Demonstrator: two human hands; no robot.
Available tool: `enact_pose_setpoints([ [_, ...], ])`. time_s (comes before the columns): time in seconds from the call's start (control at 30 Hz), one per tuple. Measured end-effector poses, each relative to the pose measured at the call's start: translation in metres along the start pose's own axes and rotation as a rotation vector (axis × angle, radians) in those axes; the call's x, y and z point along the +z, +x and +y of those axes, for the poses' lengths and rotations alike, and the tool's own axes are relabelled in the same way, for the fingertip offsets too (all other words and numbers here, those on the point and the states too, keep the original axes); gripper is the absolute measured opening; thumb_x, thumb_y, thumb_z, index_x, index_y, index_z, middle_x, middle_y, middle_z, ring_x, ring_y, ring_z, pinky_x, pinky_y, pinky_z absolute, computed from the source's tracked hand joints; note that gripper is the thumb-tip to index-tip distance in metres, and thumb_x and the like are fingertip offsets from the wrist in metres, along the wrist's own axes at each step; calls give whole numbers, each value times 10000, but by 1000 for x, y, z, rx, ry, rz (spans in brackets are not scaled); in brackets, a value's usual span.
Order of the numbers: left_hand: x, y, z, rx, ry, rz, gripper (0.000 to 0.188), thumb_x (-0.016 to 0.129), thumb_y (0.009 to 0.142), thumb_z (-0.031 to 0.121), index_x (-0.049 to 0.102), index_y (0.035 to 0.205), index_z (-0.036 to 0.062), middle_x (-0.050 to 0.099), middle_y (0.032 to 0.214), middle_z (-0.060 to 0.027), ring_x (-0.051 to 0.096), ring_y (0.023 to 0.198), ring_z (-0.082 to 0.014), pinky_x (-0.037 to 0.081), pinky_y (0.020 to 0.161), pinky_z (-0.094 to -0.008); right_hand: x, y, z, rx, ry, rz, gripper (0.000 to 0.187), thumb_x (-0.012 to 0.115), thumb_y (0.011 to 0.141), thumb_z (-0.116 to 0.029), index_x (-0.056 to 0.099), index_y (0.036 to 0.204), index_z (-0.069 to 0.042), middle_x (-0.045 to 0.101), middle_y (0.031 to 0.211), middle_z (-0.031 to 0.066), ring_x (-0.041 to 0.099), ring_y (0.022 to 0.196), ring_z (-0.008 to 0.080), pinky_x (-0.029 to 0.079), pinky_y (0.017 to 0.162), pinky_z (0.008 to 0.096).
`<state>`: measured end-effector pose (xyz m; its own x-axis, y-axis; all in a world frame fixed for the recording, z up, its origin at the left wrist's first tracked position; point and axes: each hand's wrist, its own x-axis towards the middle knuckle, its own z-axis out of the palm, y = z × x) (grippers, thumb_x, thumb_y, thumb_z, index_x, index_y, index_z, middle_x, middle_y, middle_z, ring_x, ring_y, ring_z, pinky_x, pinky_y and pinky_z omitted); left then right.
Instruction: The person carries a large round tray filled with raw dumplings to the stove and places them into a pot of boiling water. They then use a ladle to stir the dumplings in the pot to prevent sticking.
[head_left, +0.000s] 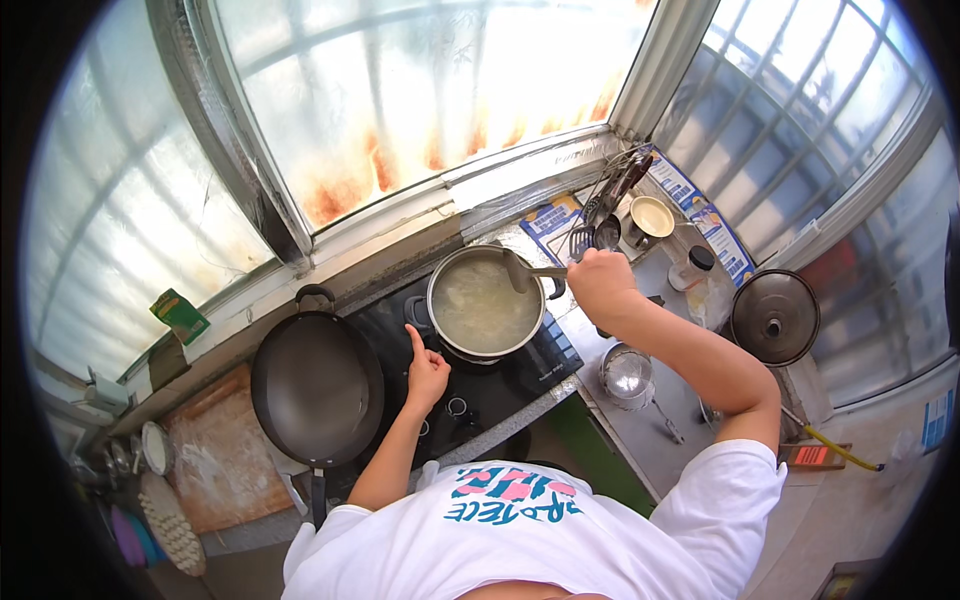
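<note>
A steel pot (486, 304) of pale, cloudy liquid stands on a black induction cooktop (520, 375). My right hand (600, 282) grips the handle of a metal ladle (522, 272) whose bowl dips into the pot at its right rim. My left hand (427, 372) rests on the cooktop just left of the pot, index finger pointing up toward the pot's side handle, other fingers curled.
A dark wok (316, 388) sits left of the cooktop. A floured wooden board (222, 460) lies further left. A wire strainer (630, 375) rests on the steel counter (660, 440), a pot lid (774, 317) to the right, utensils and a cup (650, 217) behind.
</note>
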<state>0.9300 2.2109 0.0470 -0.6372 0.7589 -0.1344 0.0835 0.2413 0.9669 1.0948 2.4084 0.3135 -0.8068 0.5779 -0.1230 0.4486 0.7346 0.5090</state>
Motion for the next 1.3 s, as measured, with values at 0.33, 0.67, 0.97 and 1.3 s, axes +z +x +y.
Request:
enact_pose_setpoints([
  [0.33, 0, 1, -7, 15, -4, 12, 1032, 557, 778, -28, -162, 1493, 161, 541, 731, -30, 529, 619, -115, 476, 636, -254, 1, 24, -27, -93, -203, -200, 193, 672, 728, -108, 726, 912, -85, 673, 886, 36, 643, 827, 236, 439, 453, 386],
  [0.67, 2, -1, -5, 6, -10, 26, 1035, 542, 787, -67, -176, 1489, 183, 517, 727, -13, 484, 621, -80, 447, 626, -212, 5, 34, 2, -140, 14, -284, 174, 624, 794, -158, 737, 921, -120, 711, 979, 61, 682, 905, 227, 522, 677, 346],
  [0.97, 4, 0, -2, 22, -1, 31, 1028, 536, 793, -63, -188, 1485, 172, 516, 720, -14, 484, 623, -82, 447, 633, -210, 20, 19, 6, -127, 197, -270, 146, 615, 762, -131, 720, 847, -75, 704, 898, 120, 680, 880, 278, 532, 714, 363],
  [1.3, 4, 0, -2, 22, -2, 34, 1023, 548, 786, -37, -177, 1486, 141, 535, 733, -26, 513, 623, -109, 466, 636, -243, 33, 22, -22, -117, 321, -273, 152, 619, 721, -76, 711, 842, -60, 699, 907, 150, 675, 899, 310, 540, 734, 384],
])
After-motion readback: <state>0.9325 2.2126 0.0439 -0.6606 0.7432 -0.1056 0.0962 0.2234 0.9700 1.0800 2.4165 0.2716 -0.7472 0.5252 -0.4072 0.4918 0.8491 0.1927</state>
